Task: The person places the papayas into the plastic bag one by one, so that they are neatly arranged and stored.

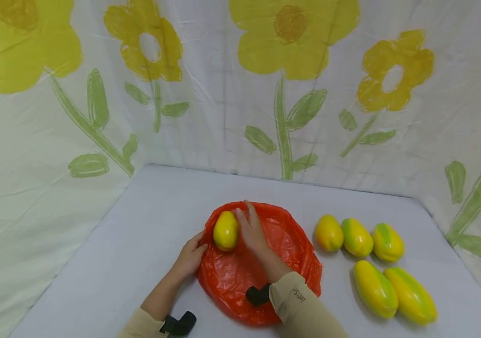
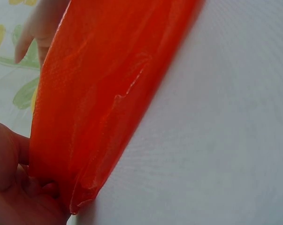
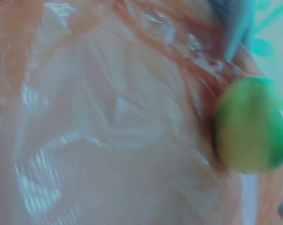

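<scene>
The yellow fruit (image 1: pixel 225 231) sits inside the red plastic bag (image 1: pixel 288 234), up against its left wall and just within the rim. The left hand (image 1: pixel 190 256) pinches that rim from outside, its thumb and fingers on the plastic. The right hand (image 1: pixel 252 230) reaches over the bag — fingers straight and spread at the fruit's right side; whether they touch it I cannot tell. Bare red plastic runs from this hand to the bag's right edge. Beyond that edge, a strip of white tabletop (image 1: pixel 156 202) separates the bag from three rounder fruits (image 1: pixel 357 237) and two longer fruits (image 1: pixel 375 288).
</scene>
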`<state>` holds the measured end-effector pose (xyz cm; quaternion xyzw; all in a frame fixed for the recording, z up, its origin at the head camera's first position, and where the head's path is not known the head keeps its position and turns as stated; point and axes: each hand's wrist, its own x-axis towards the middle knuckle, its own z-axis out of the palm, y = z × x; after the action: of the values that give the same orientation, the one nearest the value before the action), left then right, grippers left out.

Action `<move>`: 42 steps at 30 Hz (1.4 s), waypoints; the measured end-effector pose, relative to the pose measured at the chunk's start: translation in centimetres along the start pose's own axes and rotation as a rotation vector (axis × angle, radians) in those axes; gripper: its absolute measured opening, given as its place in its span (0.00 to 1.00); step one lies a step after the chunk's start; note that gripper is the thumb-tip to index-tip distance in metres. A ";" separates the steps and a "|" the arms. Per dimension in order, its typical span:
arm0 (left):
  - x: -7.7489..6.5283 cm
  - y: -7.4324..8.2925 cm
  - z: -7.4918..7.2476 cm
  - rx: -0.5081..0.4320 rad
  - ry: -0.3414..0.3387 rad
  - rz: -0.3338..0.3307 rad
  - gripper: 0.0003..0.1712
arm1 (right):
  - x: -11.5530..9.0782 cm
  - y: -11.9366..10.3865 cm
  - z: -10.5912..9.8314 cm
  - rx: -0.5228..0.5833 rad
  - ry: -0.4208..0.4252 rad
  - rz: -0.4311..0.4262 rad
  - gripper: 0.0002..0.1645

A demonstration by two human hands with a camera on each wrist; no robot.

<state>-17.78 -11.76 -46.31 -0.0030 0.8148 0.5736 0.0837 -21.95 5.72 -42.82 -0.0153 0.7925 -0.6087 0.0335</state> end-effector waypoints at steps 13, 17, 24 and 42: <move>0.0 0.0 0.0 0.008 0.001 -0.004 0.28 | -0.6 -0.4 -6.0 0.044 0.063 -0.036 0.34; -0.1 0.1 0.0 -0.019 -0.008 -0.009 0.28 | -1.1 -0.5 -8.3 0.042 0.066 -0.014 0.35; 0.0 0.1 0.1 -0.028 -0.011 -0.008 0.28 | -2.2 -0.3 -12.2 -0.005 0.126 0.046 0.36; 0.0 0.0 0.2 -0.020 -0.003 0.006 0.28 | -5.0 1.7 -17.6 -0.033 0.369 0.048 0.36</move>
<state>-17.76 -11.63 -46.40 -0.0007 0.8091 0.5818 0.0833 -18.20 23.48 -39.74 0.1152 0.7951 -0.5873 -0.0981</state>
